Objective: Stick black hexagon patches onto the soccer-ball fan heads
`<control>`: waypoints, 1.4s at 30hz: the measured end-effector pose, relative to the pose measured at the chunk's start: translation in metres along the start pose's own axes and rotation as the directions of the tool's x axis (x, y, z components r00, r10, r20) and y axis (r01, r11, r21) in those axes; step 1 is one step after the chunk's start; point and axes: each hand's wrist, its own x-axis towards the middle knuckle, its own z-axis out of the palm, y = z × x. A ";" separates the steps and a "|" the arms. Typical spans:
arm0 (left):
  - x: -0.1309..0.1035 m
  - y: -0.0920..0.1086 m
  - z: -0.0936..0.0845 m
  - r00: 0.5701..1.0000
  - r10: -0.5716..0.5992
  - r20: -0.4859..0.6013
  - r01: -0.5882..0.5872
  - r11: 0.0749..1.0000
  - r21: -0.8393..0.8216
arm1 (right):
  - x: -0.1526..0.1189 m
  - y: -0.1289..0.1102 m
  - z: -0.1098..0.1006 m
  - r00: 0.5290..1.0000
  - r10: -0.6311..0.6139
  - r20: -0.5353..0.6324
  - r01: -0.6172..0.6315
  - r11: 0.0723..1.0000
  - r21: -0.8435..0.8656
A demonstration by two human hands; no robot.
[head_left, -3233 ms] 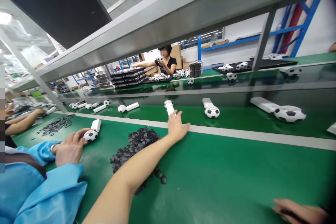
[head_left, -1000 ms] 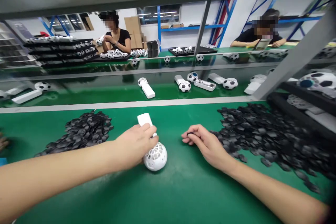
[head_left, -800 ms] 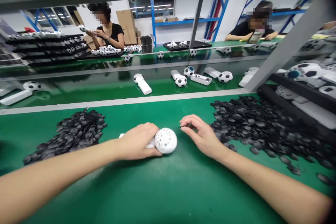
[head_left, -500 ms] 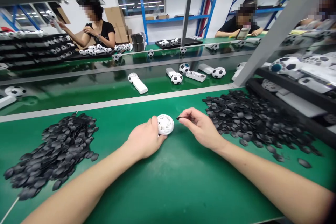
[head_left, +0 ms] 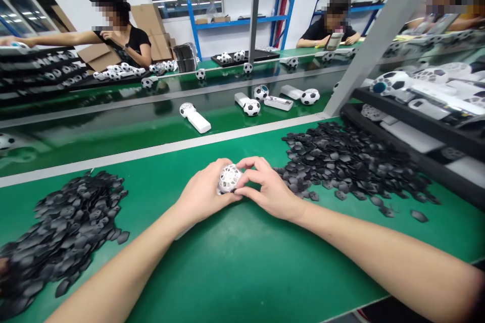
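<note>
My left hand (head_left: 206,186) is closed around a white football-patterned fan head (head_left: 230,178) full of openings, holding it just above the green table. A pale edge, perhaps its handle, shows beneath my left wrist. My right hand (head_left: 263,184) meets the ball's right side, with thumb and fingers pinched at its lower rim. A dark bit shows at those fingertips; it looks like a black pentagon piece, mostly hidden. Loose black pieces lie in a left pile (head_left: 81,227) and a right pile (head_left: 352,161).
Beyond a pale ledge (head_left: 151,150), a green conveyor carries several football-headed white fans (head_left: 195,117). Black trays (head_left: 424,116) of white parts are stacked at right. A grey post (head_left: 371,50) slants upward there. Co-workers sit across the line.
My right hand has moved left with the black piece from beside the ball to its rim. The ball has turned slightly in my left hand. The view has shifted a little.
</note>
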 end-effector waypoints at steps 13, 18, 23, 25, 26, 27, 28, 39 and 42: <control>0.004 -0.002 0.000 0.999 0.043 -0.013 -0.044 0.996 -0.081 | 0.000 -0.002 0.009 0.984 0.172 0.034 -0.175 0.972 0.158; 0.000 0.000 0.002 0.998 0.057 -0.019 -0.057 0.997 0.045 | 0.011 0.003 -0.015 0.987 0.146 0.067 -0.145 0.989 -0.026; 0.001 -0.009 0.001 0.999 -0.028 -0.027 0.031 0.991 0.129 | 0.017 0.018 -0.060 0.922 0.384 0.049 -0.281 0.751 -0.598; 0.003 -0.013 -0.001 1.000 -0.013 -0.011 0.014 0.991 0.132 | 0.015 0.022 -0.068 0.872 0.485 0.072 -0.309 0.657 -0.688; 0.004 -0.014 -0.002 1.000 0.004 -0.003 -0.004 0.992 0.130 | 0.014 0.023 -0.068 0.861 0.500 0.099 -0.294 0.646 -0.705; 0.005 -0.014 -0.002 1.000 0.022 0.008 -0.023 0.992 0.124 | 0.013 0.024 -0.067 0.862 0.490 0.130 -0.262 0.649 -0.714; 0.005 -0.014 -0.003 0.999 0.039 0.021 -0.041 0.992 0.115 | 0.012 0.024 -0.065 0.871 0.465 0.158 -0.218 0.655 -0.723; 0.001 -0.017 -0.005 0.979 0.180 0.096 -0.195 0.963 0.183 | 0.007 0.014 -0.053 0.938 0.295 0.183 -0.171 0.851 -0.496; 0.000 -0.017 -0.005 0.979 0.180 0.096 -0.195 0.964 0.183 | 0.008 0.007 -0.049 0.952 0.252 0.171 -0.215 0.954 -0.210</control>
